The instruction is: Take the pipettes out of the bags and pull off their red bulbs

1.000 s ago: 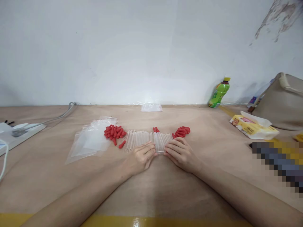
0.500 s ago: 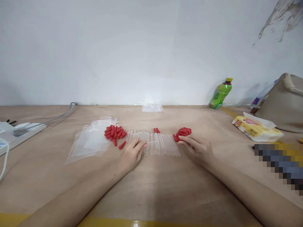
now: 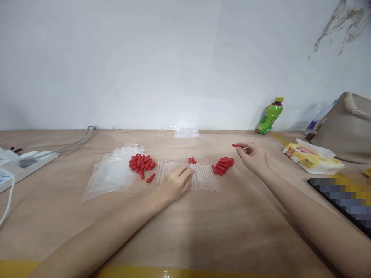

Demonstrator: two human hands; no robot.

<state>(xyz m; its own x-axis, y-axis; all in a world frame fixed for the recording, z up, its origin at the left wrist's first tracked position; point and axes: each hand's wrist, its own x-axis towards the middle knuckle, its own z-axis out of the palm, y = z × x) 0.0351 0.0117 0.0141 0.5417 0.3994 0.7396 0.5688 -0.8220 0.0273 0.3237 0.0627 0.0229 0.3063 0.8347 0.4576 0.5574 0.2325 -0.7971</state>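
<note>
My left hand (image 3: 177,181) rests over a row of clear glass dropper tubes (image 3: 206,178), its fingers pinched. A thin tube tip seems to show at the fingertips, though most of it is hidden. Off to the right and raised, my right hand (image 3: 252,155) pinches a red rubber dropper bulb (image 3: 236,146) whose narrow end points left. Below it lies a neat cluster of red bulbs (image 3: 225,165). Two red bulbs (image 3: 192,160) sit at the far ends of the tubes. To the left are a heap of red bulbs (image 3: 141,163) and one loose bulb (image 3: 150,178).
Clear zip bags (image 3: 111,173) lie fanned at left, with another bag (image 3: 187,133) by the wall. A power strip (image 3: 37,156) with cables is far left. On the right stand a green bottle (image 3: 270,116), a tissue pack (image 3: 313,157) and a beige bag (image 3: 343,129).
My right hand has lifted away from the right cluster, up and to the right, with a red bulb in its fingers. My left hand has shifted right along the tubes.
</note>
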